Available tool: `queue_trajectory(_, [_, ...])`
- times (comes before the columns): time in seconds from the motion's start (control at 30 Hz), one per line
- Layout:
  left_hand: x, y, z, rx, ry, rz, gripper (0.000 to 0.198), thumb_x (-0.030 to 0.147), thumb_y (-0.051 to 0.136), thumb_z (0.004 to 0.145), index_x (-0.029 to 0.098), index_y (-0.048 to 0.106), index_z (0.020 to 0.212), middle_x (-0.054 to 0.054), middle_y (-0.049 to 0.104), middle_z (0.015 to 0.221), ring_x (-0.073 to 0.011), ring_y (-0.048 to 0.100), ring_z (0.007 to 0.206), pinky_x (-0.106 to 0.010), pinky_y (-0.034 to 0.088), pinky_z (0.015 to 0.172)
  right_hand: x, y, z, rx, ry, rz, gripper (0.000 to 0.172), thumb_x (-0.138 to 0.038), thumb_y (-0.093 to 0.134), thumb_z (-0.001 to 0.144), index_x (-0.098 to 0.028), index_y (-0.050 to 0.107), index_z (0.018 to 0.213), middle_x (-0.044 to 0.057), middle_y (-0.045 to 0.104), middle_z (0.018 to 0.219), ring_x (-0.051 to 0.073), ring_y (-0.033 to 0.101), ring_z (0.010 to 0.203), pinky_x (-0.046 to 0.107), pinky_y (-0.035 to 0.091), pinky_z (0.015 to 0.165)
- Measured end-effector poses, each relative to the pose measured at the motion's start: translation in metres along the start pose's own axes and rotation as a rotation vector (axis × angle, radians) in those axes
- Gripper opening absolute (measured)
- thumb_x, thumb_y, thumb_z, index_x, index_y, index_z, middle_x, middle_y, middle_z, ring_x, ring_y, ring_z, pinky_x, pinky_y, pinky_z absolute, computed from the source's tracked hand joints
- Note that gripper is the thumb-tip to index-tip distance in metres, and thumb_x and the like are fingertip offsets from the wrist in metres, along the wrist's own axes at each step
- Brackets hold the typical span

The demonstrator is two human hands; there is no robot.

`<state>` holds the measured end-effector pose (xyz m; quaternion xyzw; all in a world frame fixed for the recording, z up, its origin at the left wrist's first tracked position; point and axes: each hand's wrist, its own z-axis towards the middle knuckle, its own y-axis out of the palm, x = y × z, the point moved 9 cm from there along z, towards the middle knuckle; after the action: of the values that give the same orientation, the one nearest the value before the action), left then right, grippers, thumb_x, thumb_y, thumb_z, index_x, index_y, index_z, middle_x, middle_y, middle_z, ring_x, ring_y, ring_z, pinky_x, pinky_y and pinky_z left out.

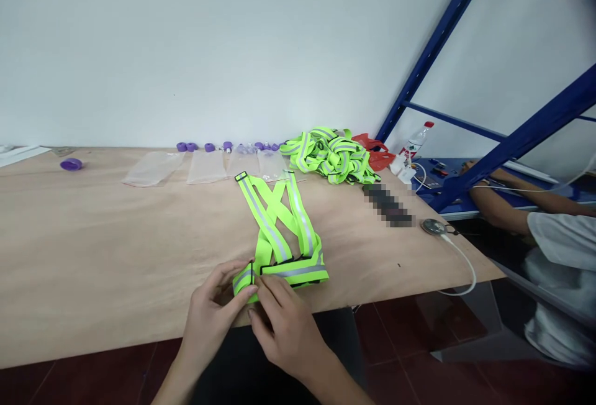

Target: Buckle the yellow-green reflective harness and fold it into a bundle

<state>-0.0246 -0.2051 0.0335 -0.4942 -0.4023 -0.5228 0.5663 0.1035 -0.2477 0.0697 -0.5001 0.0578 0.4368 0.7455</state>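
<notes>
A neon-yellow reflective vest [298, 271] made of straps with grey stripes lies near the front edge of the wooden table, its shoulder straps crossed and stretching away from me. My left hand [212, 302] pinches the left end of its waist strap between thumb and fingers, beside a black edge or buckle. Close by on the right, my right hand [284, 318] has its curled fingers at the same waist strap, touching it next to the black piece. The fingertips of the right hand are partly hidden behind its knuckles.
A heap of similar neon straps [328, 155] sits at the back beside a red plastic bag [377, 153]. Clear plastic bags [156, 168] and several purple rolls [186, 146] line the wall. A round metal device [434, 227] with a white cable lies right; beyond the blue frame [433, 51] a person's arm [498, 206] shows.
</notes>
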Motion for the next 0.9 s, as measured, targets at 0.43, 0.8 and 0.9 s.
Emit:
queue_trajectory(0.43, [0.001, -0.014, 0.003, -0.025, -0.122, -0.096, 0.041, 0.034, 0.079, 0.074, 0.020, 0.075, 0.112, -0.010, 0.076, 0.114, -0.0291, 0.074, 0.101, -0.039, 0.063, 0.088, -0.001, 0.001, -0.002, -0.040, -0.047, 0.012, 0.056, -0.011, 0.049, 0.093, -0.018, 0.041, 0.148, 0.012, 0.066, 0.122, 0.026, 0.061, 0.114, 0.043, 0.056, 0.098])
queue_trajectory(0.8, [-0.012, -0.017, -0.007, 0.152, -0.142, -0.166, 0.050, 0.041, 0.083, 0.068, 0.018, 0.074, 0.112, -0.011, 0.075, 0.115, -0.0303, 0.072, 0.105, -0.039, 0.061, 0.091, -0.005, 0.007, -0.002, -0.087, -0.074, -0.052, 0.063, -0.012, 0.048, 0.094, -0.017, 0.032, 0.155, 0.012, 0.064, 0.127, 0.025, 0.058, 0.116, 0.042, 0.054, 0.100])
queue_trajectory(0.9, [-0.011, -0.018, -0.010, 0.181, -0.130, -0.178, 0.050, 0.042, 0.084, 0.068, 0.018, 0.074, 0.111, -0.011, 0.076, 0.112, -0.0308, 0.073, 0.103, -0.039, 0.062, 0.089, -0.007, 0.007, -0.002, -0.091, -0.086, -0.090, 0.060, -0.013, 0.048, 0.094, -0.017, 0.037, 0.153, 0.012, 0.064, 0.126, 0.026, 0.058, 0.116, 0.043, 0.054, 0.101])
